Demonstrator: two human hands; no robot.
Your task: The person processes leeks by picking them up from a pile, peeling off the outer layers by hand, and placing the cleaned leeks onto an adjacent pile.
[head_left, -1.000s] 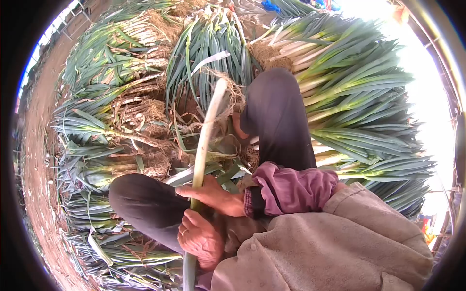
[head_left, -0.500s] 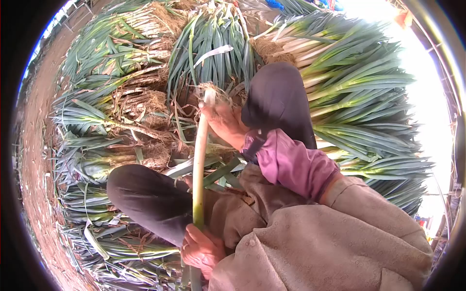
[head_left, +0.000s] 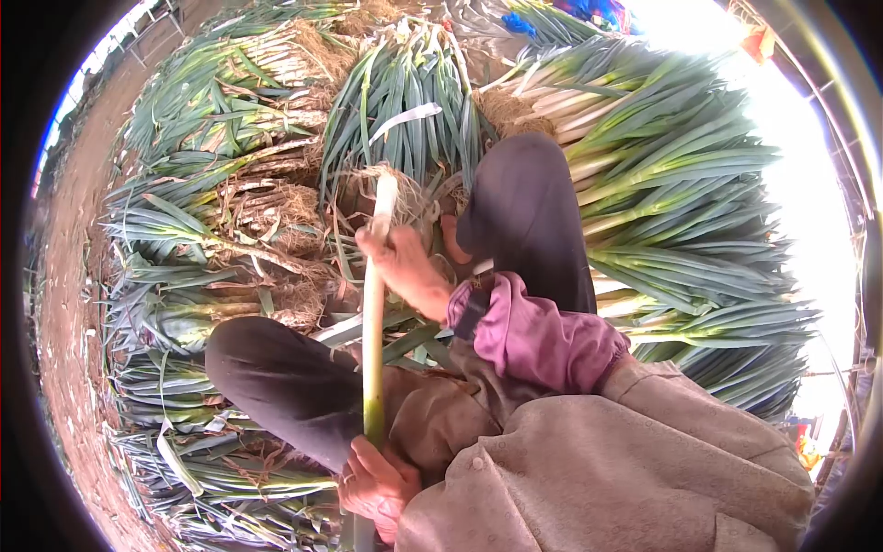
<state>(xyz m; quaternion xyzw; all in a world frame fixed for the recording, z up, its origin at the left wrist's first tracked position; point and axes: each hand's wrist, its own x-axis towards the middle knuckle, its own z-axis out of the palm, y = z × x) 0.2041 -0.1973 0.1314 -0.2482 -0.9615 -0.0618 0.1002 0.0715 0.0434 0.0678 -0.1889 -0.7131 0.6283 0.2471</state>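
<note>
Fingers [head_left: 370, 243] of the outstretched right hand [head_left: 407, 265] pinched the leek [head_left: 372, 340] near its white end; the left hand [head_left: 377, 478] clasped it lower.

Your single camera sits on your head, looking forward and steeply down from close above your lap [head_left: 434, 405]. It sees your right hand [head_left: 405, 265] near mid-frame and your left hand [head_left: 377, 483] toward the lower edge; the round wide-angle view curves the ground [head_left: 69, 322] along its left side.
</note>
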